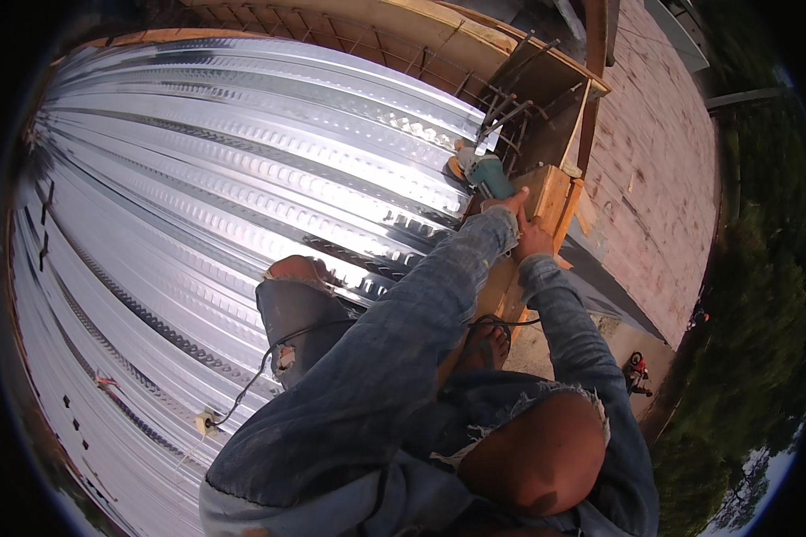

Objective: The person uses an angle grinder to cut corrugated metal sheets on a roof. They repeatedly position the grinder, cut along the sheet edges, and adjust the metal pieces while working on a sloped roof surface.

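Observation:
An angle grinder (492,177) with a teal body lies ahead of me, at the end of the ribbed metal decking sheets (269,143). Its metal head and the orange-brown part beside it point away to the left, over the sheet ends. My left hand (507,204) is closed on the back of the grinder's body. Just behind it, my right hand (535,238) is closed around the tool's rear end, with its fingers partly hidden. Both hands are beside a wooden formwork beam (557,201). Bent reinforcing bars (510,112) stick up close to the grinder's head.
A black cord (273,351) runs across the decking past my knee to a pale plug connection (206,421). Reinforcing bars lie in a timber trough (376,45) along the far edge. Right of the beam are a drop and a large panel surface (649,170); a person (636,371) is far below.

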Tool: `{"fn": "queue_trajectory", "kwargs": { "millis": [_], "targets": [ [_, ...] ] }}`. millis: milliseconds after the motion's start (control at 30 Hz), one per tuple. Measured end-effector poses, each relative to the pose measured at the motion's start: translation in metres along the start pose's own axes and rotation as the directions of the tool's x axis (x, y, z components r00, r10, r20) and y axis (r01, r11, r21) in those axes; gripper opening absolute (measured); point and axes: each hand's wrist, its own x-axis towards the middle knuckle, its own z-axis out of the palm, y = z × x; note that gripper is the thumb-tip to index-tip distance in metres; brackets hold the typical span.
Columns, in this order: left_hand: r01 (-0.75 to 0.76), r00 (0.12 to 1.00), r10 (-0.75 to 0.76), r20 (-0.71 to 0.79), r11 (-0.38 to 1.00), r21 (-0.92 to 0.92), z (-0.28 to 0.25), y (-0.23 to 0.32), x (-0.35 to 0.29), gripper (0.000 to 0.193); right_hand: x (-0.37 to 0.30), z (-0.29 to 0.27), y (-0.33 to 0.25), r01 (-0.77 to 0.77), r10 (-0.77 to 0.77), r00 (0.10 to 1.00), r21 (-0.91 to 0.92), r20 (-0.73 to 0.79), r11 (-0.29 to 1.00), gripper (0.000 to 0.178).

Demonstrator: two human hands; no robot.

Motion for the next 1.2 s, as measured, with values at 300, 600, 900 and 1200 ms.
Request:
{"fn": "queue_trajectory", "kwargs": {
  "millis": [300, 600, 900, 1200],
  "targets": [
    [0.052, 0.996, -0.055, -0.069, 0.997, -0.057, 0.015, -0.010, 0.017, 0.077, -0.008, -0.015, 0.001, -0.047, 0.049, 0.997, -0.027, 0.060, 0.999, 0.077],
    [0.042, 0.999, -0.039, 0.030, 0.992, -0.119, 0.029, -0.024, 0.017, 0.079, -0.021, -0.025, 0.013, -0.074, 0.076, 0.993, -0.029, 0.095, 0.997, 0.078],
    [0.027, 0.999, -0.023, 0.025, 0.987, -0.161, 0.037, -0.022, 0.027, 0.072, -0.013, -0.021, 0.019, -0.074, 0.078, 0.993, -0.041, 0.094, 0.996, 0.078],
    [0.043, 0.997, -0.052, -0.061, 0.989, -0.145, 0.030, -0.018, 0.038, 0.067, -0.008, -0.024, 0.007, -0.087, 0.090, 0.990, -0.029, 0.105, 0.996, 0.079]
  ]
}}
